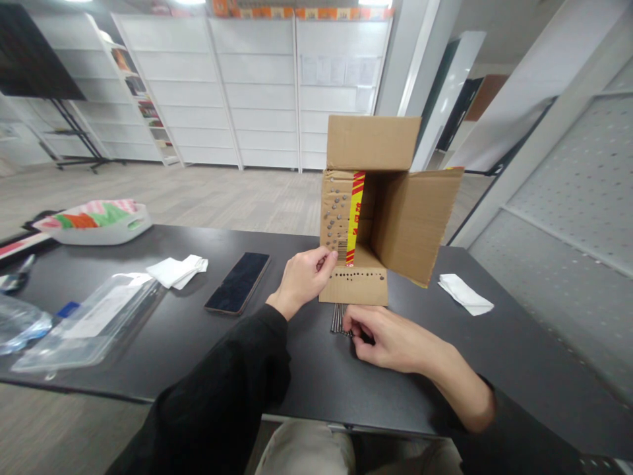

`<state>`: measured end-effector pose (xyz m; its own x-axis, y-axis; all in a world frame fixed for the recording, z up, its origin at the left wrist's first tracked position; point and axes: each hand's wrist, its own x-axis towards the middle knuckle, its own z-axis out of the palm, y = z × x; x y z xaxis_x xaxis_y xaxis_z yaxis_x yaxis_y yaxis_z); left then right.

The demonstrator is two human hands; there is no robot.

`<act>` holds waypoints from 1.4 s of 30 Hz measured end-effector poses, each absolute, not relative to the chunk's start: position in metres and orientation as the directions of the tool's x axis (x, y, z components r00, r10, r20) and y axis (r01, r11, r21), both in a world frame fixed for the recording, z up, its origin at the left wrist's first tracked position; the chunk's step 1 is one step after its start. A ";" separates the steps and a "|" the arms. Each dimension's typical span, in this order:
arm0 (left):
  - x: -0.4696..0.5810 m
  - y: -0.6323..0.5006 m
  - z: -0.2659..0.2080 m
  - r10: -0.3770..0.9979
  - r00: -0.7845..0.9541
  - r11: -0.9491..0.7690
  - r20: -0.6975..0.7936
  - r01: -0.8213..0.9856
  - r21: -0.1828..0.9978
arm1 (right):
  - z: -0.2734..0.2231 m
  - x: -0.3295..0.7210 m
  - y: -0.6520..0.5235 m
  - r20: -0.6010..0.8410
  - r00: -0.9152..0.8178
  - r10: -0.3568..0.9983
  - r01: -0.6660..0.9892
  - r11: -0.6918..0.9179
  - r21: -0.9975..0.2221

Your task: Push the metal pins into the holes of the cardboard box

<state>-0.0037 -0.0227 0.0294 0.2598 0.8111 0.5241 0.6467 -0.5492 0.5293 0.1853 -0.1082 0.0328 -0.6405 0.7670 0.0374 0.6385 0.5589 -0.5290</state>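
Observation:
An open cardboard box [346, 143] stands on the dark table with its opening facing me. Round grey nail heads dot its left flap [337, 211], and a row of small holes runs across the bottom flap [353, 290]. My left hand [307, 274] is closed in a pinch at the lower edge of the left flap; whatever is between its fingertips is hidden. Several thin dark nails [337, 319] lie side by side just in front of the box. At their right end, my right hand [386, 335] has thumb and fingers curled together, its grip hidden.
A black phone [238, 282] and folded white tissues [178, 270] lie left of my hands. Farther left are a clear plastic pouch [91, 323], a plastic bottle [22, 323] and a white basket [99, 231]. Another tissue [465, 294] lies right of the box.

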 end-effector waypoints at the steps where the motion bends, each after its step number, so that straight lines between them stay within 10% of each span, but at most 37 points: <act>1: -0.004 -0.023 0.030 0.811 0.259 -0.549 0.525 0.646 0.531 | 0.033 0.185 -0.108 0.043 -0.639 0.768 0.639 0.561 -0.526; 18: -0.003 -0.023 0.030 0.805 0.260 -0.557 0.534 0.643 0.526 | 0.024 0.175 -0.099 0.285 -0.637 0.717 0.559 0.683 -0.469; 42: -0.003 -0.023 0.029 0.810 0.256 -0.549 0.527 0.645 0.531 | 0.021 0.170 -0.097 0.225 -0.615 0.756 0.655 0.648 -0.389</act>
